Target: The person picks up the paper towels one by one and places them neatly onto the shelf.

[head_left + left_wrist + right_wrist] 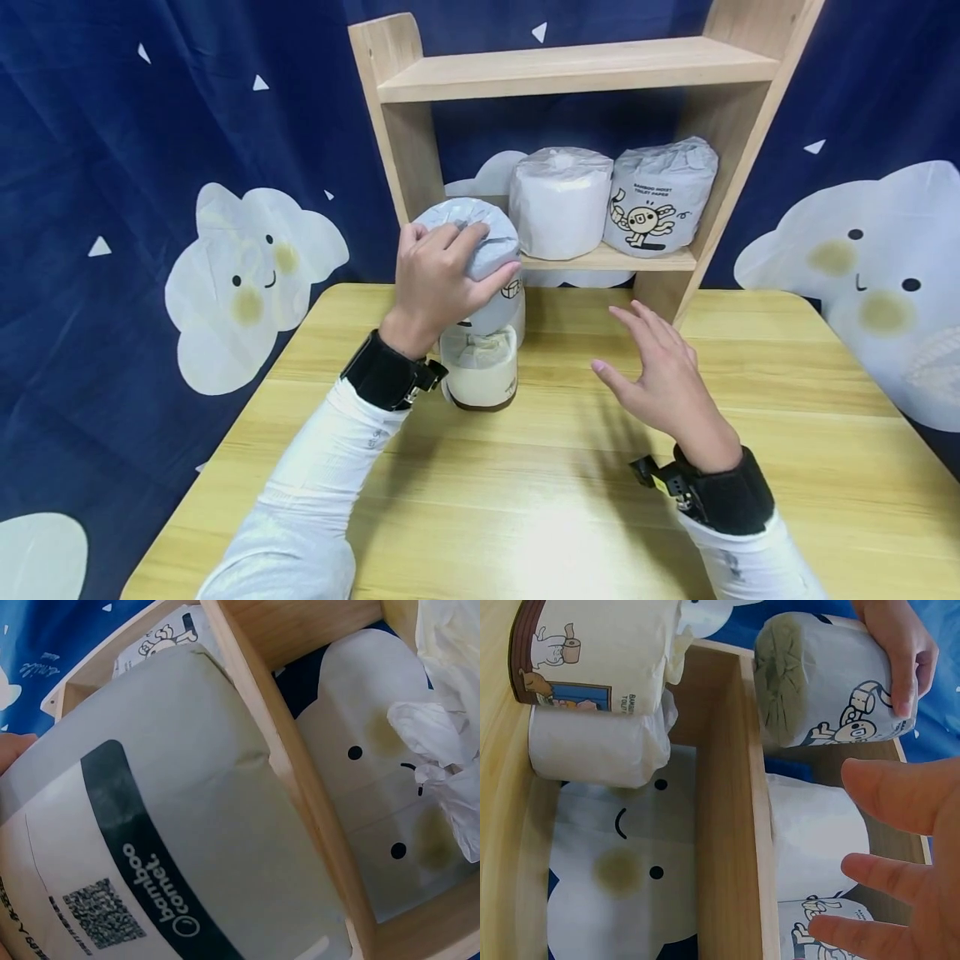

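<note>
My left hand [447, 268] grips a grey-wrapped toilet roll [480, 242] from above and holds it in the air in front of the wooden shelf [570, 67]. The roll fills the left wrist view [150, 847]. Below it a roll with a brown band [480, 379] stands on the table, and a white roll [592, 742] lies right behind that one. My right hand [648, 358] hovers open over the table, to the right of these rolls, fingers spread and holding nothing. The right wrist view shows the held roll [825, 682] in the left hand [900, 645].
Two wrapped rolls sit on the shelf's lower board [611, 260]: a plain white one [558, 204] and a cartoon-printed one [660, 200]. The top board is bare. The wooden table [787, 433] stretches to the front and right. A blue curtain with clouds [150, 167] hangs behind.
</note>
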`<state>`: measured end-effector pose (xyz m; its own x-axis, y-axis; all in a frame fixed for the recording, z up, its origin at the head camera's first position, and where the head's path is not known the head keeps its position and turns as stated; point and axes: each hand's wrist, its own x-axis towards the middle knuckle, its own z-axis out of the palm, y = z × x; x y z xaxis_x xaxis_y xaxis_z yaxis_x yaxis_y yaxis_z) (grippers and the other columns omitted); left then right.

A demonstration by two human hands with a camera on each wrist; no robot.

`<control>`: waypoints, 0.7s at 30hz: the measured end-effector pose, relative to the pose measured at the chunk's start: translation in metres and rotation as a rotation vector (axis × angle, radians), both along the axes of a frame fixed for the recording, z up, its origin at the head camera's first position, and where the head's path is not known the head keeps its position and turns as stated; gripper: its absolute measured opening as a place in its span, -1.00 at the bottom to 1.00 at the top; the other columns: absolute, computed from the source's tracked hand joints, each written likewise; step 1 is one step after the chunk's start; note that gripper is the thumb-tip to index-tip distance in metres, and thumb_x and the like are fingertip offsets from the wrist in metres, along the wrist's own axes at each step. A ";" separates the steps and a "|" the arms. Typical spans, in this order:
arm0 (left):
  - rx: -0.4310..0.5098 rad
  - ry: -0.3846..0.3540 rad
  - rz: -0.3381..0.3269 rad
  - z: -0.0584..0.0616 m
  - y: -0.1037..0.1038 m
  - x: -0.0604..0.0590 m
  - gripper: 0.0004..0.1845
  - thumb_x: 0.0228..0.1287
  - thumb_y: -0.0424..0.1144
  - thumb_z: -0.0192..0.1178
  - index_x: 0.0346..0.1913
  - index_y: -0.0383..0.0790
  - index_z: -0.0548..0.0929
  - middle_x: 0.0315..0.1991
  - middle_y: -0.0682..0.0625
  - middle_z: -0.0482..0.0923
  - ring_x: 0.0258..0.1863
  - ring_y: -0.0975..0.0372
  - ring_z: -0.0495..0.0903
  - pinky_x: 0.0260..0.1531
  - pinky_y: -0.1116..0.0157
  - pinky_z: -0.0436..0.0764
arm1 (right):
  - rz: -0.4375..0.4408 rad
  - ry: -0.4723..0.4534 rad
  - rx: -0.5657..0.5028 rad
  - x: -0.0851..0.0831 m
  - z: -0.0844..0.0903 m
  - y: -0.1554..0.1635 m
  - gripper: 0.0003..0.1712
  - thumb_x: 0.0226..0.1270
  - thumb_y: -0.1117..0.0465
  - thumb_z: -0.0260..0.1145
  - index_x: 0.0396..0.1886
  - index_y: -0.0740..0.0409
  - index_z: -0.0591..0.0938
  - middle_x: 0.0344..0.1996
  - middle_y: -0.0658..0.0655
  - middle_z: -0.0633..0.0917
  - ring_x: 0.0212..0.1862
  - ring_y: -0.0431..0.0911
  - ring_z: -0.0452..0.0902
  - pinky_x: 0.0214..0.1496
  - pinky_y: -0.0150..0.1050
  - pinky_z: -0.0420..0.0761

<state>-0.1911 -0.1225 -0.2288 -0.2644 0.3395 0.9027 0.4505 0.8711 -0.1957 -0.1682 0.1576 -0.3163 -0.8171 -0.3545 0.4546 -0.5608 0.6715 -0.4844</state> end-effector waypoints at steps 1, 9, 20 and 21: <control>0.001 0.005 -0.002 0.001 0.001 -0.001 -0.47 0.06 0.18 0.34 -0.24 -0.28 0.69 -0.46 -0.14 0.64 -0.41 0.08 0.63 -0.39 0.00 0.36 | -0.002 -0.001 0.000 0.000 0.000 0.000 -0.21 0.24 0.06 0.39 0.41 0.12 0.31 0.42 0.37 0.20 0.37 0.40 0.08 0.14 0.48 0.08; 0.003 0.019 0.006 0.006 0.004 -0.009 -0.49 0.07 0.17 0.33 -0.26 -0.27 0.68 -0.49 -0.14 0.63 -0.43 0.08 0.62 -0.42 0.00 0.34 | -0.010 -0.004 -0.002 0.001 0.000 0.003 -0.21 0.23 0.07 0.40 0.41 0.11 0.31 0.42 0.37 0.21 0.37 0.40 0.09 0.11 0.47 0.11; 0.009 -0.027 0.022 0.015 0.005 -0.020 -0.47 0.09 0.18 0.33 -0.24 -0.31 0.69 -0.51 -0.15 0.61 -0.42 0.04 0.60 -0.39 0.00 0.33 | -0.008 0.006 -0.003 0.001 0.002 0.004 -0.21 0.24 0.05 0.39 0.42 0.10 0.31 0.42 0.36 0.21 0.37 0.39 0.08 0.11 0.47 0.11; 0.008 -0.026 0.022 0.015 0.004 -0.020 -0.46 0.09 0.18 0.33 -0.24 -0.31 0.69 -0.51 -0.16 0.60 -0.42 0.04 0.60 -0.39 -0.01 0.33 | -0.007 0.008 -0.004 0.001 0.003 0.004 -0.21 0.24 0.05 0.39 0.42 0.10 0.31 0.42 0.35 0.21 0.37 0.39 0.08 0.11 0.47 0.11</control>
